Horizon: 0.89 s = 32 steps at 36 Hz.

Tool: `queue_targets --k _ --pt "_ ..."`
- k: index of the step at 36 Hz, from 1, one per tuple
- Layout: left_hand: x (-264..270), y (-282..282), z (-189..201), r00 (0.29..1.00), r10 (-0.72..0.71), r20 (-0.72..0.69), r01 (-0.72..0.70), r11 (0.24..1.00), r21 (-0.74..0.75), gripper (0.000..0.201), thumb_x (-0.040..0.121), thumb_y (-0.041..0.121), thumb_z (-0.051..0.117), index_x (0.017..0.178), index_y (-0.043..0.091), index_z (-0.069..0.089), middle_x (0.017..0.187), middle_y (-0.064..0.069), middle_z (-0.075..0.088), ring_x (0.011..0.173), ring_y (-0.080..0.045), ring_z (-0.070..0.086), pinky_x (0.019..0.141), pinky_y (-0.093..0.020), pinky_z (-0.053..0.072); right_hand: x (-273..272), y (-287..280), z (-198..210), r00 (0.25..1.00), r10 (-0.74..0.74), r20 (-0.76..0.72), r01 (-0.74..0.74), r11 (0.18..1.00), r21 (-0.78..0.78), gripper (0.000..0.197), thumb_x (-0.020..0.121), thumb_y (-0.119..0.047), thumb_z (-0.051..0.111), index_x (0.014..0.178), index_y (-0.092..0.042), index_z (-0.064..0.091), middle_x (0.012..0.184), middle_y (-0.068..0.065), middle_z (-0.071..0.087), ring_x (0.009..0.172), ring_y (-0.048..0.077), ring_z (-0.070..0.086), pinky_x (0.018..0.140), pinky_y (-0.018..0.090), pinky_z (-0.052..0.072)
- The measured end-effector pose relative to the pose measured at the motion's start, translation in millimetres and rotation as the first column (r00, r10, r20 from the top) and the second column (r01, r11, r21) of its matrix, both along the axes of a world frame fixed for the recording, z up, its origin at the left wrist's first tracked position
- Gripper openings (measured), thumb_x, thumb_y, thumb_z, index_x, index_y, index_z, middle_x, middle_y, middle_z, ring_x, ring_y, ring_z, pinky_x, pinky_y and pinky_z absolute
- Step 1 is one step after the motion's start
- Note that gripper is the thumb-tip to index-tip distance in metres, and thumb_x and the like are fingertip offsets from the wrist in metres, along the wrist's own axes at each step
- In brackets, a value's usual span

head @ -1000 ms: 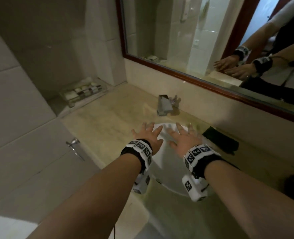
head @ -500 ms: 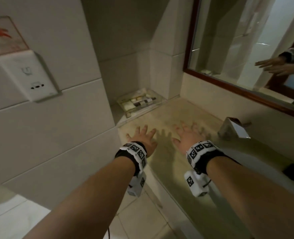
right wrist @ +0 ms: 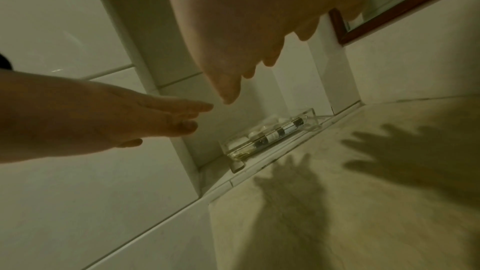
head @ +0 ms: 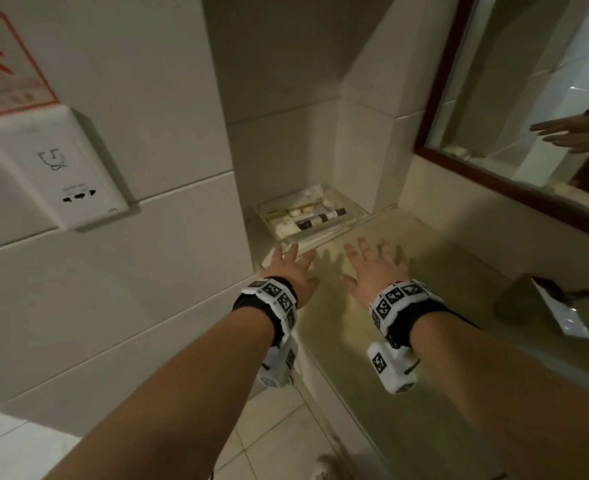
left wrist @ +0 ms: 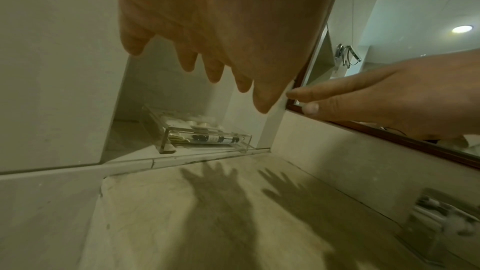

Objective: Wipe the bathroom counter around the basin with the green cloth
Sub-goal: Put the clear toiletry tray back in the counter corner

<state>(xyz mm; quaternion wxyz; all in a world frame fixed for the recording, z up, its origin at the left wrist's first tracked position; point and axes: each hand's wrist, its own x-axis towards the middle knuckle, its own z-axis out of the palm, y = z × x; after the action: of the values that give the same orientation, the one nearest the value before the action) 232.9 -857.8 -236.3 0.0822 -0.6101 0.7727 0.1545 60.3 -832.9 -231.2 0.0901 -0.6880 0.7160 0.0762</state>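
Head view: left hand [head: 291,275] & right hand [head: 372,271], fingers spread, holding nothing, are drifting from basin toward clear acrylic toiletry tray [head: 312,216]; green cloth not showing, wiping not begun.

No legible text anywhere: wall sign [head: 7,64] carries a red-orange figure and blurred lines, white socket plate [head: 61,171] only a drawn symbol, wristbands [head: 395,297] square black-and-white code markers, small bottles in clear tray [head: 315,216] unreadable labels.
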Motion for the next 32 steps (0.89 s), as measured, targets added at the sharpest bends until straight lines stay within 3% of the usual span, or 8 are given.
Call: queue_targets --k 4,13,21,23,27,32 --pt "-5.7 -36.0 -4.4 1.0 0.002 -0.023 -0.002 1.0 -0.006 0.065 0.098 0.054 0.035 0.153 0.039 0.004 0.163 0.003 -0.004 0.149 -0.027 -0.007 0.114 -0.066 0.009 -4.1 -43.2 -3.8 0.999 0.026 -0.033 -0.027 1.0 -0.016 0.068 0.097 -0.056 0.03 0.153 -0.035 -0.001 0.161 -0.009 -0.012 0.147 0.035 -0.011 0.115 0.062 0.002" --pt "-26.4 -119.0 -11.8 0.986 0.111 -0.123 -0.098 0.989 0.108 0.069 0.098 0.049 0.041 0.151 0.045 -0.002 0.162 0.007 -0.014 0.149 -0.029 -0.012 0.113 -0.067 0.009 -25.8 -123.9 -18.4 0.997 0.078 -0.015 -0.079 0.994 -0.071 0.068 0.097 -0.052 0.034 0.153 -0.032 0.001 0.161 -0.011 -0.008 0.148 0.026 -0.009 0.113 0.062 0.001" --pt "-41.9 -173.9 -18.6 0.96 0.162 -0.227 -0.141 0.984 0.104 0.076 0.095 0.045 0.044 0.144 0.055 -0.013 0.162 0.008 -0.013 0.149 -0.028 -0.01 0.115 -0.062 0.011 -40.6 -189.9 -32.8 0.995 0.038 0.094 -0.035 0.999 -0.035 0.066 0.097 -0.047 0.037 0.153 -0.032 0.004 0.16 -0.014 -0.012 0.148 0.022 -0.012 0.117 0.057 0.007" --pt "-46.2 -186.8 -23.3 0.954 0.182 -0.236 -0.161 0.981 0.107 0.077 0.094 0.044 0.045 0.143 0.056 -0.012 0.162 0.008 -0.014 0.149 -0.029 -0.009 0.115 -0.062 0.011 -40.7 -203.2 -37.6 0.991 0.024 0.13 -0.019 0.999 -0.045 0.067 0.097 -0.044 0.04 0.154 -0.03 0.006 0.16 -0.014 -0.009 0.148 0.021 -0.012 0.117 0.055 0.007" --pt "-51.1 -216.0 -34.0 0.946 0.223 -0.236 -0.188 0.969 0.162 0.073 0.095 0.047 0.044 0.147 0.053 -0.007 0.161 0.008 -0.017 0.149 -0.03 -0.01 0.115 -0.063 0.01 -41.0 -234.6 -46.9 0.979 0.01 0.202 -0.003 0.999 -0.035 0.068 0.098 -0.038 0.045 0.154 -0.025 0.008 0.162 -0.008 -0.008 0.149 0.022 -0.007 0.119 0.038 0.007" --pt "-51.3 -247.0 -50.0 0.94 0.26 -0.221 -0.211 0.951 0.225 0.072 0.095 0.056 0.038 0.147 0.053 -0.012 0.161 0.007 -0.019 0.148 -0.03 -0.014 0.115 -0.062 0.009 -44.8 -273.6 -58.9 0.963 -0.043 0.266 0.045 0.999 -0.002 0.071 0.096 -0.038 0.051 0.154 -0.02 0.015 0.162 -0.003 0.003 0.148 0.022 0.008 0.12 0.039 0.016"
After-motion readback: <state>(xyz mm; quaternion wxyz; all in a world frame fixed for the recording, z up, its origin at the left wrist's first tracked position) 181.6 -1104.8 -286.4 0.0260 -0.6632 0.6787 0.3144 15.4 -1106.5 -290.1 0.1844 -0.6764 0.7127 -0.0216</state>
